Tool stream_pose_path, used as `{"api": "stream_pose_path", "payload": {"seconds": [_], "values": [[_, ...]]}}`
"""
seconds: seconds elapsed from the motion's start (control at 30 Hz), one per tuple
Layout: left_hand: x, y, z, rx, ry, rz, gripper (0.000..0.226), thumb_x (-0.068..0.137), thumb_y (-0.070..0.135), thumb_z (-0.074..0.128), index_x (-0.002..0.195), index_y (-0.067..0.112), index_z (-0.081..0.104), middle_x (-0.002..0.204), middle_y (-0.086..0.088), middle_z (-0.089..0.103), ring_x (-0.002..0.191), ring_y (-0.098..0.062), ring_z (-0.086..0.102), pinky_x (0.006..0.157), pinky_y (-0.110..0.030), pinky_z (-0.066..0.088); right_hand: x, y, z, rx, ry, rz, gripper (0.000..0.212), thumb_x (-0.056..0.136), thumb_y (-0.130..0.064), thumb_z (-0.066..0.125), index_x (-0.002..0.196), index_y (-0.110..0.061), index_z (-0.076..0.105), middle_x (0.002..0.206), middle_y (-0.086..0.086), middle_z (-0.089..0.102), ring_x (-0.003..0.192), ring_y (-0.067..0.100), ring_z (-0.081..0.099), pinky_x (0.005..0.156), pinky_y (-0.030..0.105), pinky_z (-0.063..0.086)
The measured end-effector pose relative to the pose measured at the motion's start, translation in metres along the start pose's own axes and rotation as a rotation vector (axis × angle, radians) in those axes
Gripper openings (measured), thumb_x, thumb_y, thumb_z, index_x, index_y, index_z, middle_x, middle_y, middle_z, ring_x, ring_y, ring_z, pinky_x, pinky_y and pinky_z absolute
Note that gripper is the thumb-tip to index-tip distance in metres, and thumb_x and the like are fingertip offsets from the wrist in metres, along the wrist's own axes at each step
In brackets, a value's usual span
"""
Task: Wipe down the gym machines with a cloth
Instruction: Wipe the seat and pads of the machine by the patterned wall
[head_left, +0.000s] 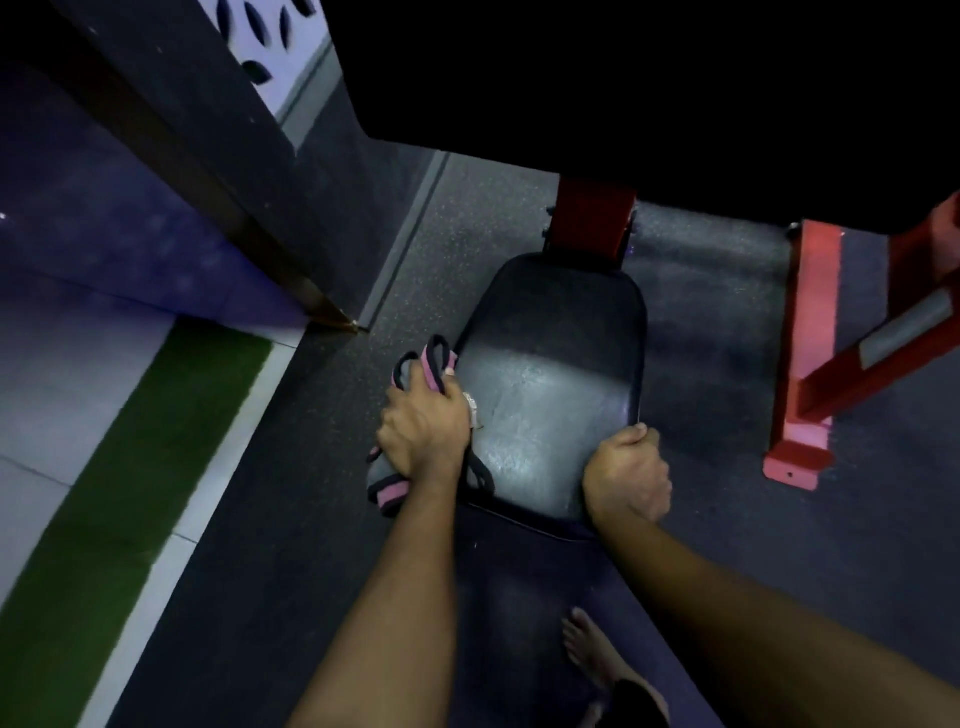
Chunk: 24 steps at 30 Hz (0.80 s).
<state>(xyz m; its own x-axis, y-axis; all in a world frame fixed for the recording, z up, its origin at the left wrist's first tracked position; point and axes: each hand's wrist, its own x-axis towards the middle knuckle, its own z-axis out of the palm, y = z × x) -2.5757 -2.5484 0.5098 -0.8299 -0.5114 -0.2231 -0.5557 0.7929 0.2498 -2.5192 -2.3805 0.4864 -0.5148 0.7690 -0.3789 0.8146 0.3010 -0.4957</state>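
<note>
Wiping the side of a seat is the step in hand: the left hand (423, 431) is curled round a bunched grey cloth with pink and black trim (413, 373), pressing it against the left edge of the black padded vinyl seat (550, 374) of a gym machine. The cloth sticks out both beyond the knuckles and back below the wrist, its trim loops hanging off the pad's side. Across the pad, the right hand (626, 475) clamps the seat's near right corner with fingers hooked over the rim, which looks like bracing. Between the two hands the top of the pad shows a dull, streaked sheen; whether that is damp from wiping or just worn vinyl cannot be told in this dim light. Beyond the fingertips of both hands the pad narrows towards a red upright metal post (595, 213), and a large black shape above it hides the rest of the machine. Right of the right hand a red painted steel base frame (805, 338) stands on the dark speckled rubber floor (701, 312); a bare foot (587, 644) shows below the right forearm. The next move, as I judge it, calls for dragging the cloth along the left edge or across the top towards the right hand, with steady pressure and the folds kept under the palm so the loose trim does not trail; the red frame likely wants wiping afterwards
</note>
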Motion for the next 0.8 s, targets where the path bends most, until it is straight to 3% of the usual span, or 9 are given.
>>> {"api": "stream_pose_path", "payload": {"seconds": [0.1,0.23,0.33,0.47,0.6,0.8], "values": [[0.013,-0.007,-0.001,-0.079,-0.022,-0.033,0.051,0.098,0.063,0.04,0.128,0.026,0.057,0.113,-0.014,0.068,0.102,-0.034,0.064,0.08,-0.041,0.042,0.014,0.003,-0.01,-0.013,-0.12,-0.074,0.047,0.11,-0.035,0.026,0.126,-0.005,0.058,0.124,0.029,0.063,0.113,0.046,0.058,0.09,0.046,0.041],[0.027,-0.025,-0.004,-0.302,-0.14,-0.114,0.063,0.094,0.073,0.041,0.137,0.029,0.056,0.124,-0.012,0.065,0.117,-0.035,0.057,0.097,-0.045,0.041,0.047,-0.022,-0.012,0.106,-0.251,-0.067,0.062,0.109,-0.05,0.021,0.141,-0.006,0.052,0.139,0.028,0.055,0.126,0.045,0.052,0.105,0.047,0.039],[0.013,-0.027,0.002,-0.317,0.02,-0.168,0.062,0.094,0.07,0.045,0.142,0.032,0.05,0.121,-0.012,0.067,0.112,-0.035,0.06,0.093,-0.044,0.043,0.066,-0.042,-0.002,0.15,-0.258,-0.044,0.068,0.109,-0.051,0.019,0.141,-0.002,0.053,0.142,0.028,0.054,0.129,0.043,0.051,0.105,0.044,0.037],[-0.033,-0.026,0.016,-0.494,0.235,-0.395,0.065,0.096,0.06,0.052,0.152,0.028,0.041,0.129,-0.015,0.065,0.115,-0.037,0.061,0.096,-0.045,0.044,0.064,-0.037,0.003,0.142,-0.221,-0.072,0.065,0.11,-0.05,0.021,0.137,-0.004,0.058,0.139,0.026,0.057,0.127,0.043,0.053,0.103,0.044,0.039],[-0.075,-0.019,0.027,-0.729,0.283,-0.63,0.065,0.098,0.054,0.054,0.155,0.028,0.035,0.134,-0.015,0.063,0.116,-0.04,0.06,0.097,-0.043,0.043,0.065,-0.037,0.007,0.141,-0.197,-0.1,0.065,0.11,-0.051,0.021,0.135,-0.004,0.058,0.134,0.028,0.059,0.124,0.044,0.054,0.102,0.046,0.04],[-0.093,-0.009,0.031,-0.756,0.266,-0.688,0.069,0.098,0.057,0.052,0.157,0.028,0.029,0.138,-0.015,0.06,0.121,-0.04,0.058,0.098,-0.044,0.044,0.064,-0.034,0.007,0.151,-0.204,-0.12,0.063,0.11,-0.05,0.022,0.139,-0.005,0.057,0.136,0.026,0.059,0.126,0.044,0.053,0.107,0.045,0.038]]}}
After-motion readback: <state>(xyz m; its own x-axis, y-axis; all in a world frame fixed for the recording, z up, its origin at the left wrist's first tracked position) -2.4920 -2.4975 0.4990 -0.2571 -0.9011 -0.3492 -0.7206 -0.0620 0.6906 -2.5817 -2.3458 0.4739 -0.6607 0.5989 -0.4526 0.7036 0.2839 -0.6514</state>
